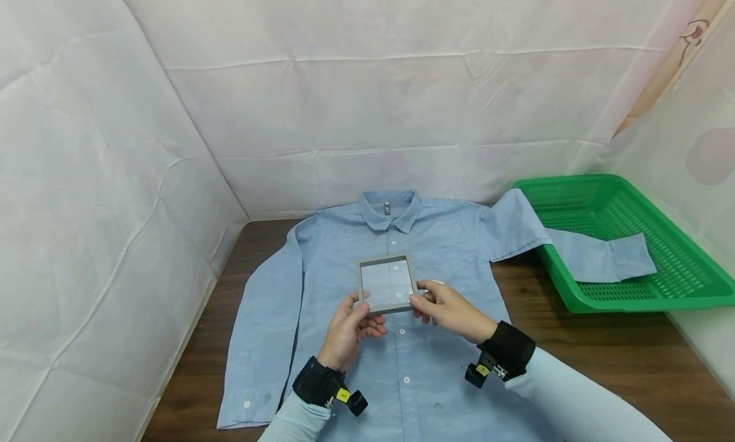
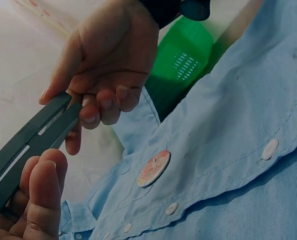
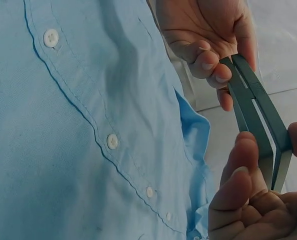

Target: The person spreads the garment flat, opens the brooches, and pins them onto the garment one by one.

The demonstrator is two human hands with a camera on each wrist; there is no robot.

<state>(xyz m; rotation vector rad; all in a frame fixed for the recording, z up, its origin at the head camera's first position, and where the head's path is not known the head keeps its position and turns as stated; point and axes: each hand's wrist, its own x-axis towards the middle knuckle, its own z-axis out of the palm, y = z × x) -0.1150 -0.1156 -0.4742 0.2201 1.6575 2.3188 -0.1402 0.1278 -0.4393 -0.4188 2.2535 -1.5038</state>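
Both hands hold a square grey frame (image 1: 387,310) with a clear pane, through which shirt buttons show. It is raised over a light blue button-up shirt (image 1: 356,238), which lies face up with its collar at the far side. My left hand (image 1: 346,333) pinches the frame's lower left corner, thumb on top. At the right side, my right hand (image 1: 450,309) pinches the edge between thumb and fingers. Edge-on in the left wrist view, the frame (image 2: 18,155) shows dark sides with long slits. A round reddish badge (image 2: 154,168) lies on the shirt, mostly hidden behind the right hand in the head view.
A green perforated basket (image 1: 654,302) stands at the right, with one shirt sleeve (image 1: 603,257) draped over its rim and into it. Brown wooden tabletop (image 1: 574,340) surrounds the shirt. White sheeting (image 1: 402,104) hangs behind and on both sides.
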